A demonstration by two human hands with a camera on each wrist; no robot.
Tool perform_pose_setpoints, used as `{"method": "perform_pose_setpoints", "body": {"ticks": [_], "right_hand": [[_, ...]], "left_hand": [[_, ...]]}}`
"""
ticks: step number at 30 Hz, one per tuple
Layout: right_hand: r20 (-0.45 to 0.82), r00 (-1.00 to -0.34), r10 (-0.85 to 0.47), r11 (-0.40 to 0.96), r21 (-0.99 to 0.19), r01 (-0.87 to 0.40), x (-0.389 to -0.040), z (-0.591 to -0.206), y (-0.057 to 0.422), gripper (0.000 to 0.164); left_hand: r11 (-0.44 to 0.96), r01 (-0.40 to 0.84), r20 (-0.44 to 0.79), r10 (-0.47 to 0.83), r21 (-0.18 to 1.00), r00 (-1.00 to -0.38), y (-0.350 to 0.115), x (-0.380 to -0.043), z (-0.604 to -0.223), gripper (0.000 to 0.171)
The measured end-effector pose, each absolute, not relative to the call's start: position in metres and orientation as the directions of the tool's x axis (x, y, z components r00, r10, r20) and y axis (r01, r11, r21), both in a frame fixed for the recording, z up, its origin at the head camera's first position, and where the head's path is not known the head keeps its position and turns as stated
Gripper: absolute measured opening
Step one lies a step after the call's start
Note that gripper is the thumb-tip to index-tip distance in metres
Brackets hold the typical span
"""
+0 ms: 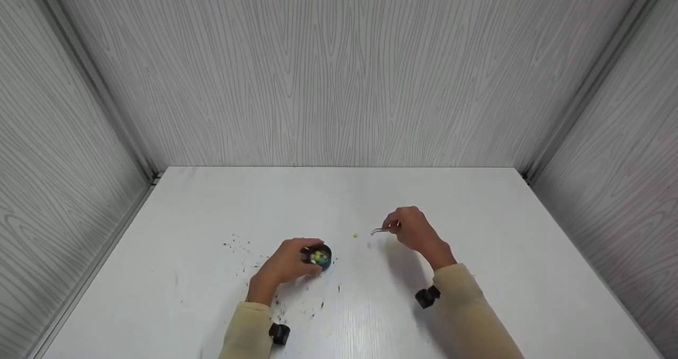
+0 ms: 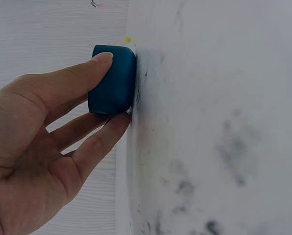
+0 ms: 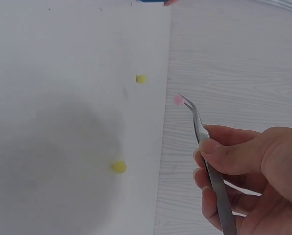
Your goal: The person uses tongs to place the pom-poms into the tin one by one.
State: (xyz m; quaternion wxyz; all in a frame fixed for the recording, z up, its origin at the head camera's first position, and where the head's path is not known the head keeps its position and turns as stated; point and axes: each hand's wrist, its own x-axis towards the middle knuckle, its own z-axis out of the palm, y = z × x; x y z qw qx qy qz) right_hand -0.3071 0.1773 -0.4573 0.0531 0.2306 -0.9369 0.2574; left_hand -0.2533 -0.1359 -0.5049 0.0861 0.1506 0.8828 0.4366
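My left hand (image 1: pixel 288 261) holds a small blue cup (image 2: pixel 114 81) on the white table, thumb on one side and fingers on the other. Inside the cup lie several small balls (image 1: pixel 319 257) in yellow, green, blue and white. Away to the right, my right hand (image 3: pixel 254 171) pinches metal tweezers (image 3: pixel 215 181) with bent tips between thumb and fingers. A small pink ball (image 3: pixel 179 99) is at the tweezer tips, above the table. One yellow ball (image 3: pixel 141 79) lies between the cup and the tweezers, and a second yellow ball (image 3: pixel 119 167) is near the right hand.
Dark specks and smudges (image 1: pixel 241 245) mark the white table (image 1: pixel 466 205) around the left hand. Grey wood-grain panels (image 1: pixel 339 73) rise at the back and both sides. Beige sleeves with black wrist cameras (image 1: pixel 279 333) cover the forearms.
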Motion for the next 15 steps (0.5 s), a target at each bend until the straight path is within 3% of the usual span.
{"method": "perform_pose_setpoints", "body": {"ticks": [15], "right_hand": [[0.208, -0.878, -0.432, 0.755, -0.449, -0.478, -0.3, -0.455, 0.157, 0.018]], "left_hand": [[0.594, 0.194, -0.024, 0.338, 0.781, -0.941, -0.136, -0.253, -0.505, 0.06]]}}
